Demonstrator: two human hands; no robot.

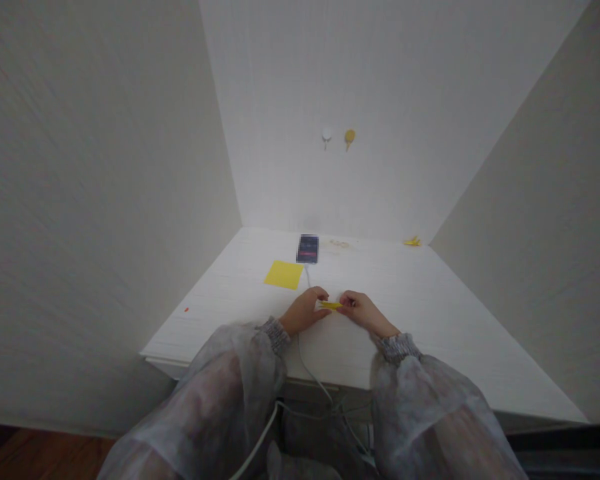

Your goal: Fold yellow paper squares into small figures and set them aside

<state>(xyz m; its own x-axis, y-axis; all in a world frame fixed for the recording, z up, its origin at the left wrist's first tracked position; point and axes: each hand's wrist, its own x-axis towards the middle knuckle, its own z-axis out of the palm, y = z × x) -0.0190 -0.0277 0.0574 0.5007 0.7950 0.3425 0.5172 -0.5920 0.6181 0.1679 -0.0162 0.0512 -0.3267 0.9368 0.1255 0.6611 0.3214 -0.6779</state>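
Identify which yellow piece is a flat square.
The yellow sheet beside the white cable. The yellow piece between left hand and right hand is narrow; the yellow shape near the far right corner looks irregular.

Pale walls (395,87) around a white desk (440,313)

I look through one head-worn camera, facing forward and down at the left hand (303,313), right hand (365,312) and desk (405,293), far enough back to take in the back wall (405,87) and both side walls (105,167).
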